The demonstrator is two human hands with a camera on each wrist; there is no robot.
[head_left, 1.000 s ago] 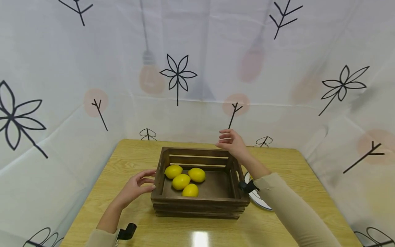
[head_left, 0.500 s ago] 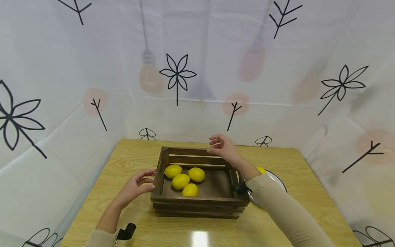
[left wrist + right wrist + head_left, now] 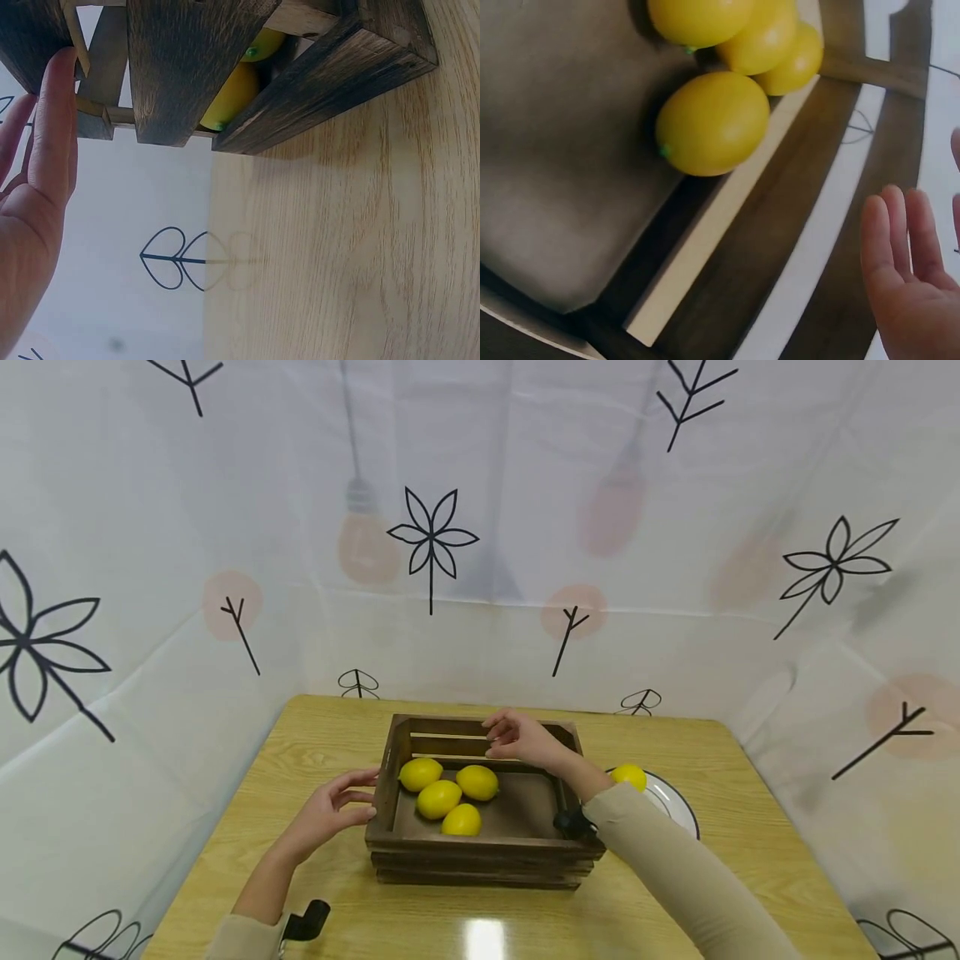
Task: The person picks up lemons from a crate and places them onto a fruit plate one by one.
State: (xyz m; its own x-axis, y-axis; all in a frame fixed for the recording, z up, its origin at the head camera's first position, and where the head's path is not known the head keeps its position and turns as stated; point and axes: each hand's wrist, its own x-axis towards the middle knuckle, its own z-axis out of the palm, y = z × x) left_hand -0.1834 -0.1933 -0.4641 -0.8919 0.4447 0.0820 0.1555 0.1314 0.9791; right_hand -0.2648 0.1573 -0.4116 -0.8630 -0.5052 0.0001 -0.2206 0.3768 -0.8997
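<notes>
A dark brown slatted wooden crate [image 3: 480, 864] stands on the table with several yellow lemons [image 3: 439, 799] grouped in its left half. My left hand [image 3: 330, 810] touches the crate's left end with extended fingers; in the left wrist view its fingers [image 3: 54, 142] lie against the slats. Over the crate's back part hovers my right hand [image 3: 521, 741], its fingers loosely bent with nothing between them. The right wrist view shows that hand's fingers [image 3: 877, 232] apart from the nearest lemon [image 3: 712, 124].
To the crate's right is a white plate [image 3: 675, 806] with a dark rim, partly hidden by the right sleeve [image 3: 675, 852]. A lemon [image 3: 628, 776] shows on it. The wooden table [image 3: 285, 752] meets a white patterned cloth [image 3: 465, 643] at the back and sides.
My right hand has moved left and down, from above the crate's back right corner to over its inside. More of the plate and its lemon shows. My left hand has stayed put.
</notes>
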